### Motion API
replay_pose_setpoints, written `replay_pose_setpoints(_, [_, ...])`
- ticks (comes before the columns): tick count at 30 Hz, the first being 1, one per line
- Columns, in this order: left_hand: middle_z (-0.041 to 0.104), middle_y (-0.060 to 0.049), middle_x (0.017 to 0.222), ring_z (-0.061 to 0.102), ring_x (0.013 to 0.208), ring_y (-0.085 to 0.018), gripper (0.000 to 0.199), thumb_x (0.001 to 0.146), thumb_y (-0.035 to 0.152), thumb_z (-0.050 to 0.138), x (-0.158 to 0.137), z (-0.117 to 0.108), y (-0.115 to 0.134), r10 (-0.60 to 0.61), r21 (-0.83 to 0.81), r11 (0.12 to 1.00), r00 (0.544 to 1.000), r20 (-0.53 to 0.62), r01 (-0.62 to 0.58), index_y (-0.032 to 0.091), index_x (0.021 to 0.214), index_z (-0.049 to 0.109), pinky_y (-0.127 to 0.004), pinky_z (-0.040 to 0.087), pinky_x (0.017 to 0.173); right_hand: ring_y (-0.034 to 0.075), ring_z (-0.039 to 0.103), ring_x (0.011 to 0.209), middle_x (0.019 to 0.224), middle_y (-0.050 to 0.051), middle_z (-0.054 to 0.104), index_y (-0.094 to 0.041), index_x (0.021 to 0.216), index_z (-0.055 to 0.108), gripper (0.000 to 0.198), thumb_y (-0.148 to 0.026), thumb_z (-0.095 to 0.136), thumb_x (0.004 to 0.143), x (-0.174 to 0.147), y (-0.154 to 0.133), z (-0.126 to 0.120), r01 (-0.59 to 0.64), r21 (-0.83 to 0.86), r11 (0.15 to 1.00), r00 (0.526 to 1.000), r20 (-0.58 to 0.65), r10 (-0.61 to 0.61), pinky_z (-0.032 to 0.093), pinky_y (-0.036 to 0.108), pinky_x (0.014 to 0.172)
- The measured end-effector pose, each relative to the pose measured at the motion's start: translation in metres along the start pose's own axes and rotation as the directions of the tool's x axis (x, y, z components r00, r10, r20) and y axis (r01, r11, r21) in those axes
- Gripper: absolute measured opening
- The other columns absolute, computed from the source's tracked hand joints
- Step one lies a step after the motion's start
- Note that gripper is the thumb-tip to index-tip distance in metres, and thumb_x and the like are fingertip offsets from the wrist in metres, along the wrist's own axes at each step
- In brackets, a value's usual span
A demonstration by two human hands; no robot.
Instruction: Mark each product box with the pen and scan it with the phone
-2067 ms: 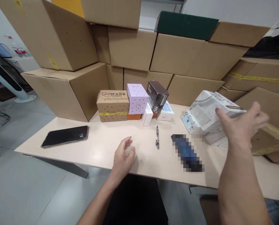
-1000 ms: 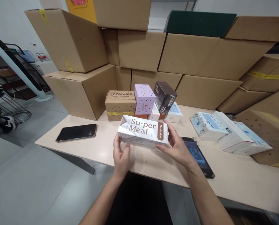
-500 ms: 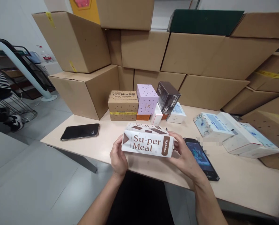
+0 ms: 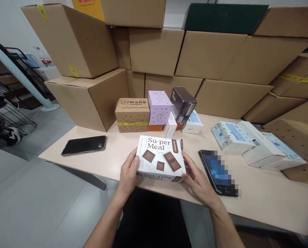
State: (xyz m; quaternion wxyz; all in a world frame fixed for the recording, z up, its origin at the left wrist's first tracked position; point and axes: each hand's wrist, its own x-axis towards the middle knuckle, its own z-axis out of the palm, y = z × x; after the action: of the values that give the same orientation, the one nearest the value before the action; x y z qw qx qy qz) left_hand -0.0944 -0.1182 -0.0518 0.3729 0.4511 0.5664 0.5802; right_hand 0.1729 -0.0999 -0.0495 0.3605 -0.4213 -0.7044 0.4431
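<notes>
A white "Su-per Meal" box [image 4: 154, 162] with brown chocolate squares printed on its top is between my two hands near the table's front edge. My left hand [image 4: 128, 172] grips its left side, thumb along the top edge. On the right side, my right hand [image 4: 196, 175] has its fingers at the upper corner and thumb at the lower one. The box's large printed face points up toward me, and a narrow lettered side shows below it. A small dark object [image 4: 181, 143] pokes out behind the box's right corner; most of it is hidden.
Behind stand a brown printed carton [image 4: 132, 115], a lilac box [image 4: 160, 108] and a dark brown box [image 4: 182, 105]. A phone [image 4: 84, 145] lies left, a lit handheld device [image 4: 217, 172] right. White-and-blue boxes [image 4: 234, 136] sit farther right. Large cardboard boxes [image 4: 156, 51] wall the back.
The Su-per Meal box has been tilted between my hands: its narrow side faced me before, now its broad chocolate-printed face does. The view has shifted slightly.
</notes>
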Motion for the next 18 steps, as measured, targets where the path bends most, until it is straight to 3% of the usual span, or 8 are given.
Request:
replay_pose_setpoints(4, [0.06, -0.007, 0.142, 0.049, 0.137, -0.03, 0.052, 0.092, 0.05, 0.056, 0.0, -0.003, 0.0, 0.035, -0.055, 0.998, 0.999, 0.033, -0.033, 0.02, 0.135, 0.06, -0.041, 0.04, 0.114, 0.028, 0.037, 0.145, 0.161, 0.007, 0.033, -0.032, 0.157, 0.022, 0.069, -0.046, 0.052, 0.097, -0.001, -0.003, 0.002, 0.026, 0.005, 1.0, 0.999, -0.023, -0.025, 0.034, 0.05, 0.118])
replay_pose_setpoints(11, [0.046, -0.01, 0.154, 0.041, 0.143, -0.03, 0.055, 0.089, 0.035, 0.065, 0.004, -0.001, -0.004, 0.252, -0.246, 0.942, 0.965, 0.072, -0.228, 0.023, 0.141, 0.051, -0.045, 0.035, 0.119, 0.028, 0.028, 0.149, 0.164, 0.004, 0.026, -0.034, 0.157, 0.021, 0.08, -0.038, 0.065, 0.09, 0.007, -0.005, 0.008, 0.11, -0.01, 0.994, 0.981, -0.163, -0.11, 0.028, 0.05, 0.122])
replay_pose_setpoints(18, [0.046, -0.013, 0.153, 0.042, 0.144, -0.028, 0.043, 0.089, 0.023, 0.065, 0.007, 0.007, -0.015, 0.385, -0.245, 0.896, 0.923, 0.013, -0.37, 0.023, 0.13, 0.054, -0.047, 0.035, 0.119, 0.025, 0.039, 0.143, 0.155, 0.003, 0.043, -0.037, 0.147, 0.042, 0.063, -0.028, 0.067, 0.09, 0.006, 0.0, 0.01, 0.144, 0.17, 0.975, 0.952, -0.293, -0.09, 0.031, 0.05, 0.121])
